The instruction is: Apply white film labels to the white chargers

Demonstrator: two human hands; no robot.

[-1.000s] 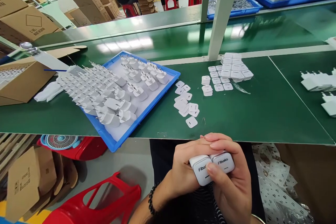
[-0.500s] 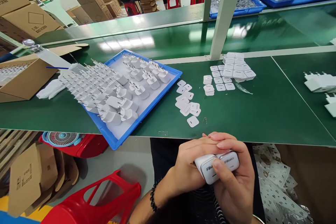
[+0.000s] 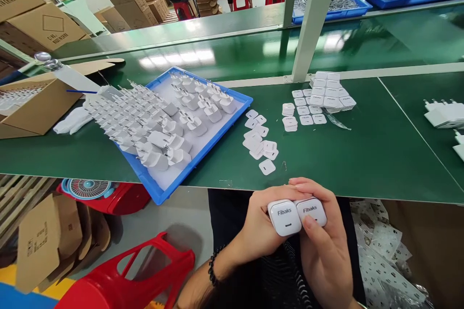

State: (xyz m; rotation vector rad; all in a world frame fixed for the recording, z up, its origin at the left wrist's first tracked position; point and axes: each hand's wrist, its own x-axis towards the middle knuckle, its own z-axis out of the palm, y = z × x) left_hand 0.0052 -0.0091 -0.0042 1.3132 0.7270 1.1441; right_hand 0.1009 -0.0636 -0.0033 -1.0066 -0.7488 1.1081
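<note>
Both hands [image 3: 259,234] [image 3: 326,258] around two chargers [image 3: 297,215]

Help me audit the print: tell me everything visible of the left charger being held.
The left charger is a small white block, glossy plastic by its look, with rounded corners. Its end face tilts up to the camera, showing grey Fibaks lettering above a slim oval port. The left hand cups it from behind; its side abuts a second charger held by the right hand.
</note>
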